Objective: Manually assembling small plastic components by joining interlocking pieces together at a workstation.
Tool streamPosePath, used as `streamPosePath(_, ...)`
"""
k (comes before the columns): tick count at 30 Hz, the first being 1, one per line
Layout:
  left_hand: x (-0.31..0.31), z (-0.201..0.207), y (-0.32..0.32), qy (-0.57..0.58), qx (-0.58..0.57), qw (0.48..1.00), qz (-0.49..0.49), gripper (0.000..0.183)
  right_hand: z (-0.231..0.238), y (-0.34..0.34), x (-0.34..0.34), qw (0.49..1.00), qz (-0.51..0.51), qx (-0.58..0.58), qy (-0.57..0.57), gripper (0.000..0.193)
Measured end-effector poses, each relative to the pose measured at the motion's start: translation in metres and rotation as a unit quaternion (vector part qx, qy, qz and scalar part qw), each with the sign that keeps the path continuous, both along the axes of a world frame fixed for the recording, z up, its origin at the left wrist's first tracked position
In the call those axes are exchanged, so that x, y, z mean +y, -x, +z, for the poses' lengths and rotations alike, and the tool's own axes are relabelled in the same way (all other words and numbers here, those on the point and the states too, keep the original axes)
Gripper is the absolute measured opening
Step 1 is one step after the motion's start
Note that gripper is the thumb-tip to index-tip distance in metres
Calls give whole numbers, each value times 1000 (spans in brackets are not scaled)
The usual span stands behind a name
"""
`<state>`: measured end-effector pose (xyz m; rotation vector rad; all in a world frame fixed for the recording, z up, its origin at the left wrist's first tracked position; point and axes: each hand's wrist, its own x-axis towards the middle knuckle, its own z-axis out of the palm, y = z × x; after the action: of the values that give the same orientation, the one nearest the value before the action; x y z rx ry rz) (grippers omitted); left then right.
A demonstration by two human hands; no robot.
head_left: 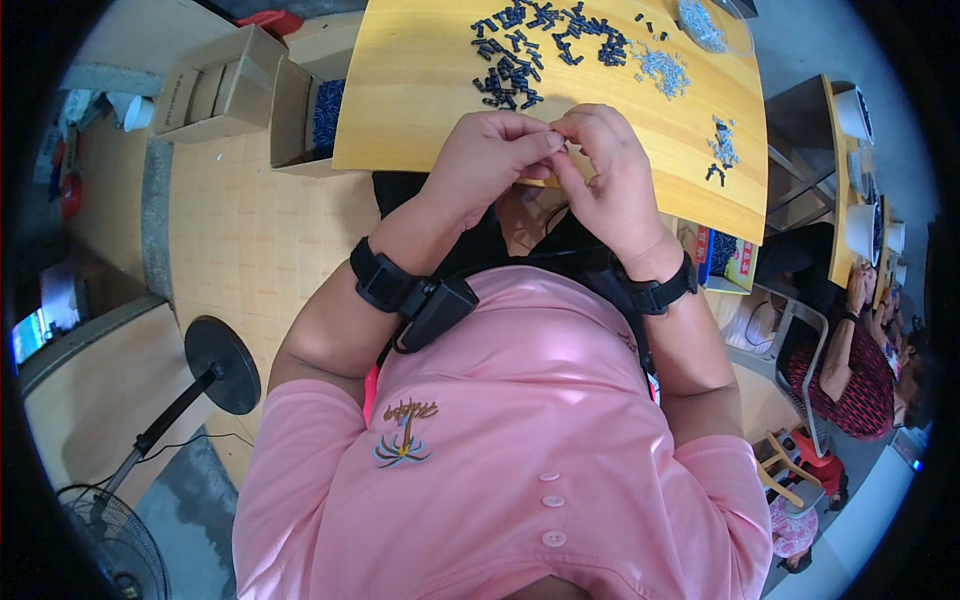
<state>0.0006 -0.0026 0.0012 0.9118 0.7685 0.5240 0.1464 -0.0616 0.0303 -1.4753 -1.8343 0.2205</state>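
My left hand [492,158] and my right hand [612,172] meet at the near edge of a yellow wooden table [420,70]. Thumbs and forefingers of both are pinched together around something tiny, mostly hidden by the fingertips. Just beyond my left hand lies a spread of small black plastic parts [512,75], which reaches toward the far edge. Farther right is a pile of small clear pieces [664,72]. A smaller heap of clear pieces [724,142], with a few black parts beside it, sits near the right edge.
A clear round dish [705,25] of clear pieces stands at the far right. Cardboard boxes [225,85] are left of the table, one holding dark parts. A colourful box [738,262] sits below its right edge. A fan [115,550] stands lower left; other people sit at right.
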Motion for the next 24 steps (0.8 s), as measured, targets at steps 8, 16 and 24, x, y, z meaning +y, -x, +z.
streamPosePath(8, 14, -7, 4, -11, 9, 999, 36, 20, 6, -50, 40, 994, -9, -37, 102, 20)
streamPosePath(16, 14, -16, 7, 5, -17, 999, 27, 20, -18, -67, 87, 987, -17, -140, 79, 11)
streamPosePath(24, 14, -18, 8, 5, -46, 999, 22, 20, -22, -67, 72, 977, -30, -170, 124, 10)
